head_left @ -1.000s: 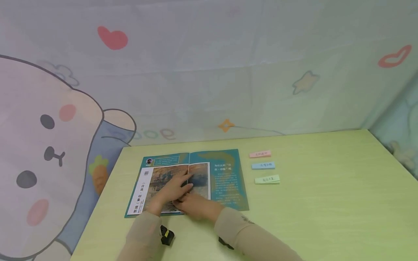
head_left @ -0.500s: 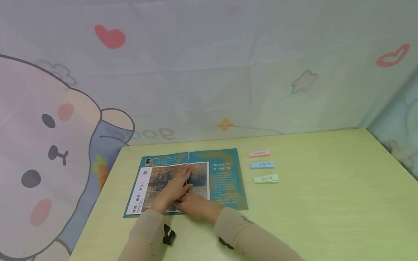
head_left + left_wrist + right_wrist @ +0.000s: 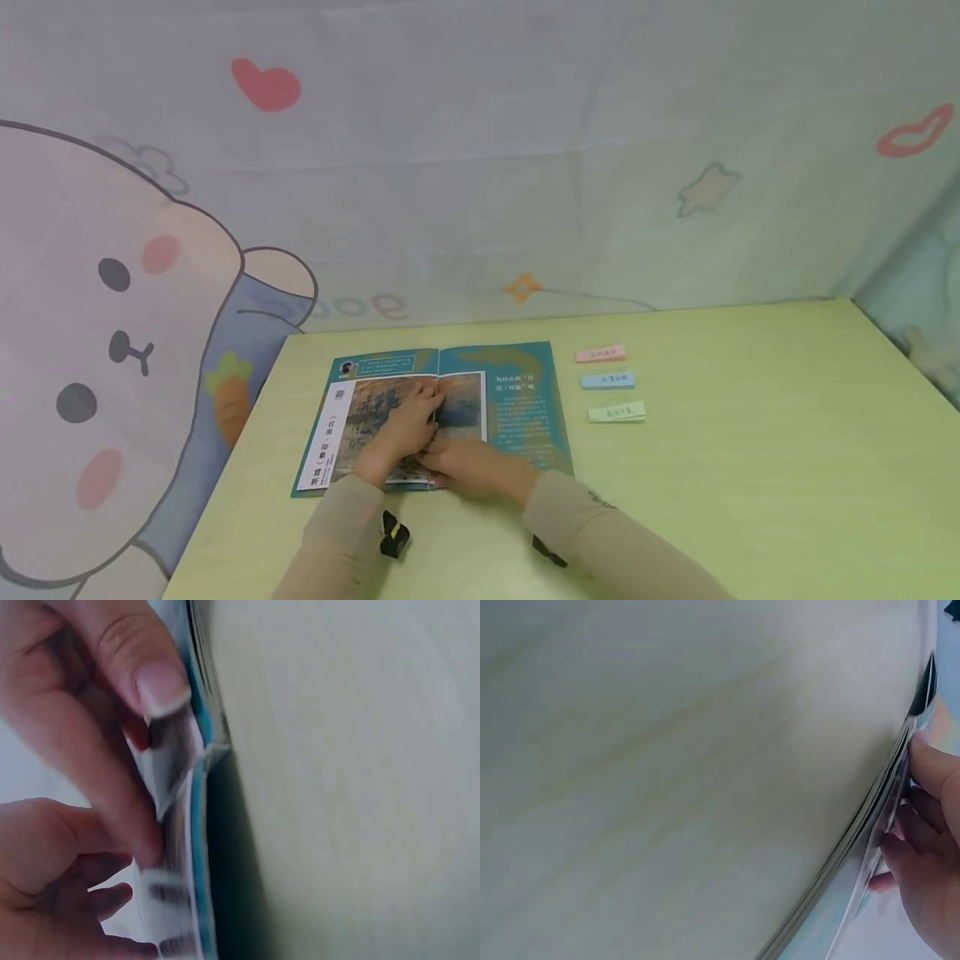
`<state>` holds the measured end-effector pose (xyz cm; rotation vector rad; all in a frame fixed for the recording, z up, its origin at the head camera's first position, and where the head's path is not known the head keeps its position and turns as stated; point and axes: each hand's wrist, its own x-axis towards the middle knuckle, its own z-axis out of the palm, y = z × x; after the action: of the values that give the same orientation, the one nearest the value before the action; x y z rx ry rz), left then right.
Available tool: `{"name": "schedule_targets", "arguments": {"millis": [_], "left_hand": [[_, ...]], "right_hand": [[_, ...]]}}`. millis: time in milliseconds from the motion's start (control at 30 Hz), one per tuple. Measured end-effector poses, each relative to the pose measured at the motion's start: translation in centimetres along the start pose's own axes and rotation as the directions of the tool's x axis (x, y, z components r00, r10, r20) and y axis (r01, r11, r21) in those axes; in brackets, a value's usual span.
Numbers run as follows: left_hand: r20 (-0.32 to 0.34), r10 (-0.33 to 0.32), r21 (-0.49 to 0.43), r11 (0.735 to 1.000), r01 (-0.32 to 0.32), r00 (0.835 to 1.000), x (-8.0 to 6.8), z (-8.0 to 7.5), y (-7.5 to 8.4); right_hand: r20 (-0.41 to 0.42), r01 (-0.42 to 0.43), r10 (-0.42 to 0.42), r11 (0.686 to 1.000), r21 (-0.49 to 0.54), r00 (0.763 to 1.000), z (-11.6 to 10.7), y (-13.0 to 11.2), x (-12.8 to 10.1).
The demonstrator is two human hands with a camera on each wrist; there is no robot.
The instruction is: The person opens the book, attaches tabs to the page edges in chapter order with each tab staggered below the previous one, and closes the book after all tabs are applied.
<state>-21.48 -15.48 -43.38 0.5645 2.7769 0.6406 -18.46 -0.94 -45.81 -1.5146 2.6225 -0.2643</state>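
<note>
An open magazine point(image 3: 528, 417) lies at the left of the table, with a painting spread across its fold. My left hand point(image 3: 401, 429) rests on the left page, fingers spread towards the fold. Beside it, my right hand point(image 3: 480, 468) touches the pages at the lower end of the fold. In the left wrist view, both hands' fingertips point(image 3: 163, 688) are close to the magazine's near edge point(image 3: 201, 855), where the pages dip at the spine. The right wrist view has one hand point(image 3: 934, 855) along the page edges; part of it is cut off.
Pink point(image 3: 600, 354), blue point(image 3: 607, 381) and green point(image 3: 617, 412) paper strips with handwriting lie in a column right of the magazine. A black wrist device point(image 3: 394, 535) shows by the left sleeve. A printed cloth point(image 3: 480, 167) hangs behind the yellow-green table point(image 3: 750, 442).
My right hand has shifted slightly to the right at the lower end of the fold. The left fingers have moved a little along the fold. The magazine and strips stay put.
</note>
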Motion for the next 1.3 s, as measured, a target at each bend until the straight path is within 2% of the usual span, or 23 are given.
{"name": "schedule_targets", "arguments": {"millis": [67, 200, 333, 433, 533, 700, 833, 1067, 1300], "left_hand": [[-0.016, 0.02, 0.008, 1.0, -0.02, 1.0, 0.1, 0.0, 0.2], [-0.073, 0.072, 0.027, 0.997, -0.07, 0.995, 0.5, 0.2, 0.4], [-0.113, 0.1, 0.024, 0.995, -0.098, 0.989, 1.1, 0.5, 0.9], [-0.124, 0.107, 0.017, 0.994, -0.106, 0.986, 1.4, 0.8, 1.3], [-0.134, 0.105, 0.003, 0.994, -0.106, 0.985, 1.8, 1.0, 1.7], [-0.142, 0.108, -0.065, 0.991, -0.118, 0.984, 2.6, 1.2, 2.5], [-0.15, 0.109, -0.107, 0.986, -0.125, 0.983, 3.3, 1.2, 3.4], [-0.173, 0.126, -0.087, 0.986, -0.142, 0.977, 4.2, 1.2, 5.1], [-0.145, 0.121, -0.154, 0.978, -0.143, 0.982, 5.6, 1.9, 6.8]], "right_hand": [[-0.018, 0.014, -0.015, 1.0, -0.024, 1.0, -0.1, 0.6, -0.6], [-0.049, 0.021, -0.021, 1.0, -0.003, 0.999, -0.6, 1.9, -1.7], [-0.043, -0.026, 0.031, 0.994, 0.104, 0.999, -1.4, 3.4, -2.9], [-0.03, -0.081, 0.088, 0.976, 0.2, 0.996, -2.0, 4.7, -4.0], [-0.036, -0.12, 0.131, 0.965, 0.232, 0.991, -2.3, 6.2, -5.1], [-0.12, -0.168, 0.191, 0.969, 0.184, 0.974, -3.2, 8.6, -7.3], [-0.186, -0.202, 0.238, 0.96, 0.193, 0.953, -3.9, 10.2, -9.0], [-0.187, -0.285, 0.337, 0.923, 0.259, 0.923, -4.8, 12.1, -11.7], [-0.226, -0.318, 0.366, 0.921, 0.223, 0.903, -4.9, 14.0, -13.5]]}}
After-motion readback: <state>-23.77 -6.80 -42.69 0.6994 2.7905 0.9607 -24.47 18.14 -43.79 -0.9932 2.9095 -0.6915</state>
